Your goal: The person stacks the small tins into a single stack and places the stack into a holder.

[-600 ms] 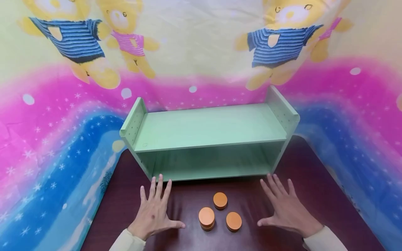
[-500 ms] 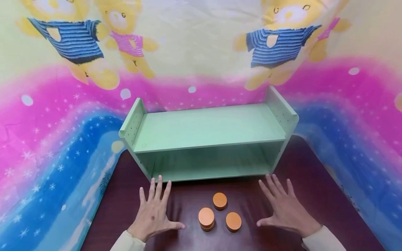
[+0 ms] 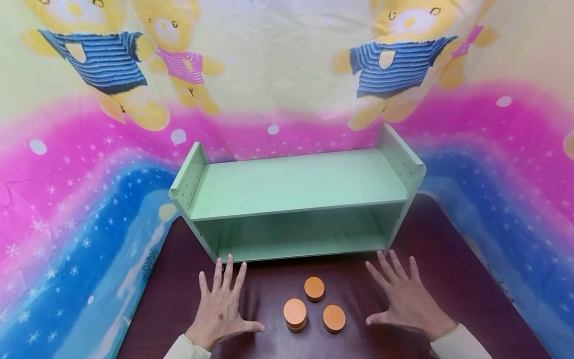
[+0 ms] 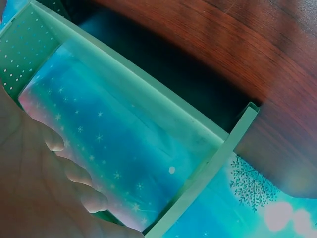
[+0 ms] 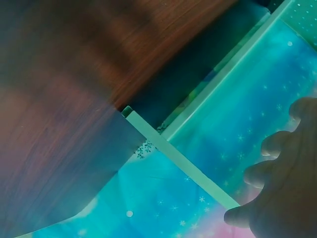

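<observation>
My left hand hovers palm down over the left of the table with its fingers spread and nothing in them. Spread the same way, my right hand is over the right side, also holding nothing. Between the two lie round orange discs: a short stack nearest the left thumb, a single disc to its right and another disc farther back. Just beyond the fingertips stands a pale green two-tier shelf. Both wrist views show the shelf past the fingers, with the discs out of sight.
The dark red-brown wooden table carries the shelf and discs. A printed cloth with bears hangs close behind the shelf and along both sides. The shelf has raised end panels and an open lower compartment.
The head view has shifted slightly, moving the scene a little within it. Both hands keep nearly the same spread pose and place; the discs and shelf stay where they were.
</observation>
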Available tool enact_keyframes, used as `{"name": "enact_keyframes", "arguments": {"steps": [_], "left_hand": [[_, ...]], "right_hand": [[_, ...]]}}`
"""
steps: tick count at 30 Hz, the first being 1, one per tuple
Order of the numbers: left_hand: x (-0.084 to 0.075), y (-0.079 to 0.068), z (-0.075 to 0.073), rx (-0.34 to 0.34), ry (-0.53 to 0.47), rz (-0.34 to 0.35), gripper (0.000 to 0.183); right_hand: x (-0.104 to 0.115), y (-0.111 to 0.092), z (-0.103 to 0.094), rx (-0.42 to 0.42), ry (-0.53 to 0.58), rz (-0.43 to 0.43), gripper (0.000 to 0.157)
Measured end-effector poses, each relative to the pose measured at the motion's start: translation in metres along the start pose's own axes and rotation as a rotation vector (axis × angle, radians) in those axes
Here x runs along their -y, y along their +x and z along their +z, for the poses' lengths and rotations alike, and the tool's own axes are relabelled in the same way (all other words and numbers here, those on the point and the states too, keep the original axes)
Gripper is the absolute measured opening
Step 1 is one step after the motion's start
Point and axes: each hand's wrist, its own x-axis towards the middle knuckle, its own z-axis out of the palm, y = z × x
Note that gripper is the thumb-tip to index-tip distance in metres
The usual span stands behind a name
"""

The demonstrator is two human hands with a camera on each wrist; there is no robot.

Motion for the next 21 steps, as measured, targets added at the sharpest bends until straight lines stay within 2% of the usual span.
{"name": "enact_keyframes", "arguments": {"steps": [12, 17, 21], "left_hand": [[-0.002, -0.003, 0.009, -0.008, 0.013, 0.018, 0.141], [-0.004, -0.002, 0.015, 0.012, -0.033, 0.020, 0.139], [-0.008, -0.002, 0.020, 0.051, -0.127, 0.022, 0.136]], "right_hand": [[-0.001, -0.003, 0.007, 0.004, 0.010, 0.007, 0.122], [0.002, -0.003, 0.011, 0.051, 0.080, 0.026, 0.121], [0.006, -0.004, 0.015, 0.078, 0.163, 0.040, 0.123]]}}
